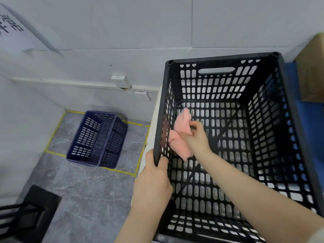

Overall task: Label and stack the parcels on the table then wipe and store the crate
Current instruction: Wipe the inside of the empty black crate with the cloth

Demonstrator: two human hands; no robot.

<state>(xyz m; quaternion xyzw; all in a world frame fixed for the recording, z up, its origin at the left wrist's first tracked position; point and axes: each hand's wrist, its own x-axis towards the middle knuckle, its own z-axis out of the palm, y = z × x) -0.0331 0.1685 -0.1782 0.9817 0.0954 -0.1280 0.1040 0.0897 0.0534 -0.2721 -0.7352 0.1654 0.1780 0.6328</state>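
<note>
A black perforated plastic crate (220, 58) stands on the white table, open side up, filling the right of the view. My left hand (154, 183) grips the crate's left rim, thumb inside and fingers outside. My right hand (196, 135) reaches down inside the crate and holds a crumpled pink cloth (180, 135) against the inner left wall. No parcels lie inside the crate.
On the grey floor to the left, stacked dark blue crates (98, 139) sit inside a yellow taped rectangle (52, 134). A brown cardboard box (312, 71) stands at the far right on a blue surface. A black stand (31, 213) is at the bottom left. Wall sockets (121, 81) are behind.
</note>
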